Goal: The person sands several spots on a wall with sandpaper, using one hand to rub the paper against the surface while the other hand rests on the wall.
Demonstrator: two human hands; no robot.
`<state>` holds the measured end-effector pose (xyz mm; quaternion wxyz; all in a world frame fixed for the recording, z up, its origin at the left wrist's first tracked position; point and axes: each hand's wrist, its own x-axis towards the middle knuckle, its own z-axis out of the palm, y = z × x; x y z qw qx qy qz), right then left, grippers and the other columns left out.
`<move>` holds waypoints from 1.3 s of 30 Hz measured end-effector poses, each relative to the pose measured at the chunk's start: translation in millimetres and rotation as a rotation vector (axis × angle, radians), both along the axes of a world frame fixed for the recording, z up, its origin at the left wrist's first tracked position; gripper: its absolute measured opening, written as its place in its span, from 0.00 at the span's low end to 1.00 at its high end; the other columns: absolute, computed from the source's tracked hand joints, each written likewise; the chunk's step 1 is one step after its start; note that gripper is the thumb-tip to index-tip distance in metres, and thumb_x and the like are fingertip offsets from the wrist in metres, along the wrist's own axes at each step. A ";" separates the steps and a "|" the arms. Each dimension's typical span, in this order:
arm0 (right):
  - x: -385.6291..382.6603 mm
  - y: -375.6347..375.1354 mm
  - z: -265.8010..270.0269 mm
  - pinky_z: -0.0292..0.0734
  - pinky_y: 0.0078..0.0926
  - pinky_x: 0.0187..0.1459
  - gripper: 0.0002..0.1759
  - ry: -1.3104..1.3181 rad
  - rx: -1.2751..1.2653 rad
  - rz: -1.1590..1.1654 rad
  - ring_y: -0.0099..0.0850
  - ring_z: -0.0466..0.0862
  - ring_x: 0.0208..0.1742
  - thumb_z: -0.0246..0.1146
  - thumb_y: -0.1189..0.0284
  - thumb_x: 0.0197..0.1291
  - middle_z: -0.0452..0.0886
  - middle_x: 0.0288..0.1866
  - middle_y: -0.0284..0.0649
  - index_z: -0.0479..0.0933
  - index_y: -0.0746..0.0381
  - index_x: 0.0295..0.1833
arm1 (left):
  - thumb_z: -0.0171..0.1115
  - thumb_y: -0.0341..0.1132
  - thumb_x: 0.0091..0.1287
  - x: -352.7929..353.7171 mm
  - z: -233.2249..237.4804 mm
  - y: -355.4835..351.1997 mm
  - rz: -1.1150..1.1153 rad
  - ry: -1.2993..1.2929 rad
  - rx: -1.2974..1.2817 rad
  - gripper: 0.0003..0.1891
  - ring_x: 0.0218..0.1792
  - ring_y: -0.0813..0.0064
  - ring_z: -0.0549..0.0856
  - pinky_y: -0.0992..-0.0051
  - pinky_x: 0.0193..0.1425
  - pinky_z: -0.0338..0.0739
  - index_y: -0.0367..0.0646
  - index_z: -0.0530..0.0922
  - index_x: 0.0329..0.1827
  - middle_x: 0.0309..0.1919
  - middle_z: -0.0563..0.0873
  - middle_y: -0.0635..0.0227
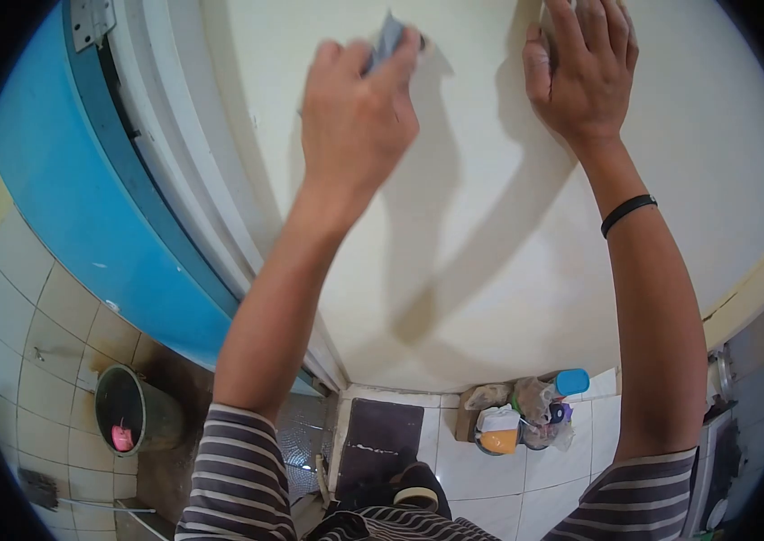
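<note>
One bright blue door panel [129, 252] curves down the far left, with a dark green plastic bucket [152, 410] below it, beside beige tiles. Next along, from where I stand, comes the person's left hand [355, 117], raised in front of an upright, smooth cream surface [490, 261]. Its fingers are curled, pinching a thin grey-blue piece [387, 45]; motion blur hides whether this is a folded sheet or a blade. The piece is high on the cream surface, beside a small dark mark [427, 43]. To handle it well, I would keep the pinch firm and close to the working edge, the wrist loose, and the pressure light and even, since a tilted corner could score the pale finish. Shadows fall across the surface, so a clear line of sight to the mark matters too.

Lower down, on the white tiled floor [481, 473], sits a cluster of plastic-bagged items [535, 401] with a blue-lidded container [571, 381], where falling dust could settle. Farther right, the right hand [585, 81] is spread high, above a black wristband [627, 213]. A pale edge shows by its fingers, but I cannot tell whether it grips anything. Flat, steady support there would help balance.
</note>
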<state>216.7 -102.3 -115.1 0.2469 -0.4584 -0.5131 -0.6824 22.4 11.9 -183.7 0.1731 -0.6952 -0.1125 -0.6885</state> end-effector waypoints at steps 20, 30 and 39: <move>-3.8 4.0 -2.4 0.56 0.47 0.81 0.33 0.004 0.044 0.042 0.40 0.67 0.79 0.56 0.67 0.63 0.71 0.78 0.38 0.73 0.48 0.77 | 0.67 0.22 0.60 -8.1 -22.9 -2.2 0.006 0.095 -0.126 0.17 0.34 0.64 0.76 0.66 0.38 0.74 0.39 0.88 0.53 0.32 0.82 0.67; -4.2 4.0 -0.8 0.56 0.47 0.82 0.33 0.016 0.046 0.053 0.39 0.66 0.80 0.56 0.67 0.62 0.71 0.78 0.36 0.73 0.46 0.76 | 0.67 0.20 0.61 -7.8 -8.9 -0.9 -0.031 0.040 -0.001 0.19 0.31 0.62 0.73 0.65 0.34 0.73 0.40 0.87 0.56 0.26 0.76 0.63; 2.9 6.0 -3.0 0.56 0.47 0.82 0.33 0.058 0.046 0.030 0.39 0.67 0.79 0.57 0.66 0.62 0.71 0.78 0.35 0.74 0.46 0.75 | 0.67 0.20 0.60 -12.1 2.5 4.5 -0.029 0.064 0.012 0.18 0.32 0.61 0.74 0.63 0.35 0.74 0.41 0.88 0.55 0.26 0.76 0.63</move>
